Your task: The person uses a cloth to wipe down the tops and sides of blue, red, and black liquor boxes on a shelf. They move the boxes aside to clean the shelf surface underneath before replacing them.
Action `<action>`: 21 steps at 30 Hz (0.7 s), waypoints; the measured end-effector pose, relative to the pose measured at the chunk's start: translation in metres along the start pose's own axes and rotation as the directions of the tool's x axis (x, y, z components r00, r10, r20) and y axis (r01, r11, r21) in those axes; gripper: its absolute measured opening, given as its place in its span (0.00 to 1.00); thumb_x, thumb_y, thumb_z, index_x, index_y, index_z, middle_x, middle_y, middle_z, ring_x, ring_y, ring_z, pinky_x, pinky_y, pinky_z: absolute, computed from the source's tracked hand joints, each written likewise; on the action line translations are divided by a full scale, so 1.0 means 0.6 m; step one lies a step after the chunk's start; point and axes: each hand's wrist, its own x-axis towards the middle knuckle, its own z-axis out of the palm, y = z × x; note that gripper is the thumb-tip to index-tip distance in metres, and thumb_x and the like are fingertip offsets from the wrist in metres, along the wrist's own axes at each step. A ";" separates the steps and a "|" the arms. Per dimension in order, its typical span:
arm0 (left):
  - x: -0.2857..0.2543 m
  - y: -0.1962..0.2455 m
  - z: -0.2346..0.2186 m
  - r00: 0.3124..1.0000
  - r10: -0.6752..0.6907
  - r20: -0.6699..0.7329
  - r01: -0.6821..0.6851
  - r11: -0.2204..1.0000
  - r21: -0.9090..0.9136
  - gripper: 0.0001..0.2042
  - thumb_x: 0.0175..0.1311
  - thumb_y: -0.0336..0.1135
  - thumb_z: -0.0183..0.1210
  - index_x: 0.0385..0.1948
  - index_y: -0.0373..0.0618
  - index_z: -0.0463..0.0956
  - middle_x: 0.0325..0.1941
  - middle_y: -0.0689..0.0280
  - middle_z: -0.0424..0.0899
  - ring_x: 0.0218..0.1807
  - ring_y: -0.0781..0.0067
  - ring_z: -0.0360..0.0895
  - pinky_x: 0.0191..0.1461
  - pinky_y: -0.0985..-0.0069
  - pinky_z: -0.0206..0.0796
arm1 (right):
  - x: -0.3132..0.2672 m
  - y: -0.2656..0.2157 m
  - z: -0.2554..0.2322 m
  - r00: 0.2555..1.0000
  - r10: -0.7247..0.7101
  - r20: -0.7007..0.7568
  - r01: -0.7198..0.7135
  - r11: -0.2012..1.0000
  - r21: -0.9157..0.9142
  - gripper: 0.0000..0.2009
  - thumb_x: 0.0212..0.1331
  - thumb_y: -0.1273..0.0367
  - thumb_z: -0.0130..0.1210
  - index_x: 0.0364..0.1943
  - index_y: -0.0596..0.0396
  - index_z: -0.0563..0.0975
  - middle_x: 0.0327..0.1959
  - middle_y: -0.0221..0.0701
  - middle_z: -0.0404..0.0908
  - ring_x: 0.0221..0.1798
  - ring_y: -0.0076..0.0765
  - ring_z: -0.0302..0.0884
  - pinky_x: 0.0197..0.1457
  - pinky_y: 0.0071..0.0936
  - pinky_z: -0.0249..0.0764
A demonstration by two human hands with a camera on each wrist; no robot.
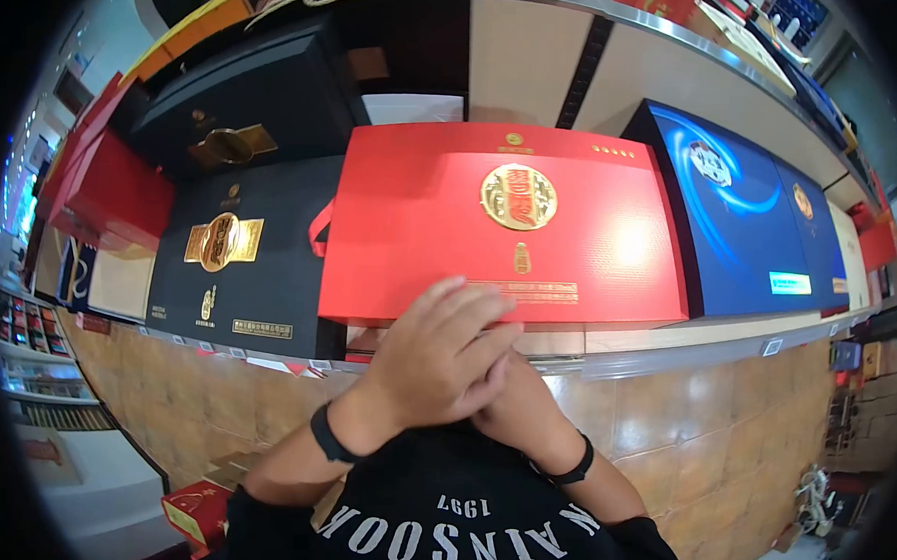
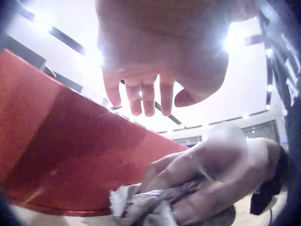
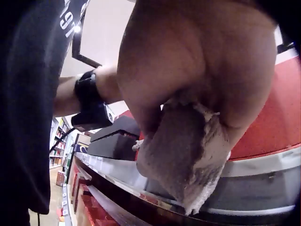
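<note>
right fingers [image 2: 176, 172] round a grey cloth [image 3: 174, 146], left fingers [image 2: 148, 98] loosely straight, near red box [image 1: 421, 219]

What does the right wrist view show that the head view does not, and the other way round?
Only the right wrist view: the greyish cloth gripped by the right hand.
Only the head view: the gold medallion on the red box, and the large blue box beside it.
Both: the red box, black boxes, right hand and dark shirt.
</note>
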 end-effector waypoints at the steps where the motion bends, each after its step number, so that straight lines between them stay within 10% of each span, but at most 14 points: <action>1: -0.026 0.004 -0.016 0.999 -0.030 -0.031 0.030 0.999 -0.014 0.19 0.58 0.33 0.71 0.53 0.47 0.87 0.64 0.58 0.86 0.69 0.50 0.82 0.76 0.48 0.72 | 0.007 0.001 0.022 0.995 -0.093 -0.022 0.093 0.996 -0.004 0.18 0.62 0.71 0.64 0.56 0.64 0.83 0.56 0.48 0.84 0.64 0.58 0.81 0.68 0.47 0.80; 9: -0.242 -0.029 -0.159 0.815 -0.515 -0.266 0.539 0.842 0.025 0.19 0.61 0.21 0.60 0.55 0.42 0.86 0.66 0.54 0.86 0.71 0.45 0.81 0.80 0.45 0.68 | 0.103 -0.073 0.121 0.970 -0.181 0.159 0.192 0.980 -0.057 0.16 0.65 0.72 0.63 0.55 0.64 0.81 0.58 0.50 0.83 0.64 0.64 0.82 0.70 0.50 0.80; 21: -0.216 -0.048 -0.124 0.855 -0.488 -0.177 0.516 0.837 0.183 0.21 0.71 0.28 0.60 0.66 0.44 0.83 0.74 0.54 0.81 0.79 0.47 0.75 0.85 0.45 0.61 | 0.101 -0.088 0.133 0.998 0.012 0.062 -0.003 0.989 -0.147 0.15 0.62 0.72 0.63 0.52 0.65 0.83 0.55 0.50 0.86 0.61 0.61 0.84 0.67 0.50 0.81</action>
